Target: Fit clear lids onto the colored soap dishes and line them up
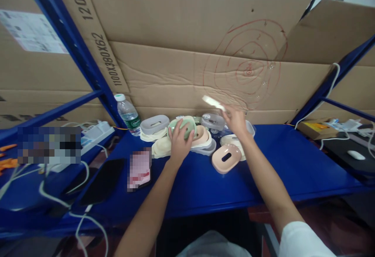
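Observation:
My left hand (181, 141) lies with its fingers apart over a green oval dish (190, 126) at the middle of a pile of oval plastic pieces. My right hand (234, 120) is raised over the right part of the pile, its fingers closed on a cream piece (213, 103) seen edge-on. Around my left hand are a grey piece (154, 124), a cream piece (161, 147) and a beige piece (202, 134). A pink oval piece with a slot (222, 164) lies nearer the front, below my right hand.
On the blue table (193, 186), a water bottle (129, 116) stands at the back left. A pink phone-like item (140, 167) and a black tablet (103, 181) lie left. Cardboard (164, 69) walls the back. Cables, a power strip (98, 134) and a white mouse (356, 155) are at the sides.

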Demonstrator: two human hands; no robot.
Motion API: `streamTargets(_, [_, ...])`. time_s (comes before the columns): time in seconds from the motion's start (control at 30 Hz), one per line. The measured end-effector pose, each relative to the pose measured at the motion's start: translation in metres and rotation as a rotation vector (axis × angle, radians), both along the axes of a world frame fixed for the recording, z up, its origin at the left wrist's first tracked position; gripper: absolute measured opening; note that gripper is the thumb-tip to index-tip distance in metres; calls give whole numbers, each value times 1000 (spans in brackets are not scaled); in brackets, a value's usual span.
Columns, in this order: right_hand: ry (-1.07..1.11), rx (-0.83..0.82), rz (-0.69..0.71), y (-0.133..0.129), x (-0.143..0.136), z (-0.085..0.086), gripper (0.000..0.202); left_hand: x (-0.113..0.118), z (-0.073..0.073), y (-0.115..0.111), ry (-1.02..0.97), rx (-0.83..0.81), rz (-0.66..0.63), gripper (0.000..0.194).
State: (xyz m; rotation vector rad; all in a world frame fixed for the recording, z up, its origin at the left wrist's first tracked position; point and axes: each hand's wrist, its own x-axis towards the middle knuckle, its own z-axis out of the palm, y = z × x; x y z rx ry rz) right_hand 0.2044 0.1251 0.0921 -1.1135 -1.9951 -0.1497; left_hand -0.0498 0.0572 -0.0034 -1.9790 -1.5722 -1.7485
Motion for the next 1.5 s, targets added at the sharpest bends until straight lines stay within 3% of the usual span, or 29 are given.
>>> streamTargets(0.07, [-3, 8, -251, 0, 53, -10, 44, 1, -3, 0, 63, -9, 14, 24])
streamTargets(0.17, [-119, -129, -687, -14, 130, -36, 44, 3, -3, 0, 80, -19, 7, 21])
streamTargets(0.27, [-169, -234, -821, -31, 181, -65, 42, 4, 1, -2, 94, -23, 0, 21])
streamTargets(0.37, [-204, -325, -810, -38, 198, -90, 36, 7, 4, -5, 132, -28, -51, 19])
streamTargets(0.53, [-244, -376, -691, -31, 188, -113, 47, 15, 8, -11, 207, -21, -155, 23])
streamTargets(0.77, [-318, -278, -433, -27, 160, -122, 46, 15, 11, -12, 208, 47, -168, 29])
streamTargets(0.93, [-334, -271, -400, -27, 156, -127, 41, 14, 12, -13, 183, 86, -154, 27])
streamTargets(1.07, [-288, -264, -434, -26, 161, -122, 35, 16, 14, -16, 154, 118, -158, 25])
streamTargets(1.33, [-212, -231, -478, -33, 159, -105, 45, 19, 20, -23, 29, 168, -105, 25])
streamTargets(1.4, [-214, -184, -429, -46, 144, -94, 48, 21, 22, -26, 1, 174, -98, 26])
streamTargets(1.5, [-234, -60, -177, -77, 97, -79, 48, 26, 23, -31, -5, 164, -110, 26])
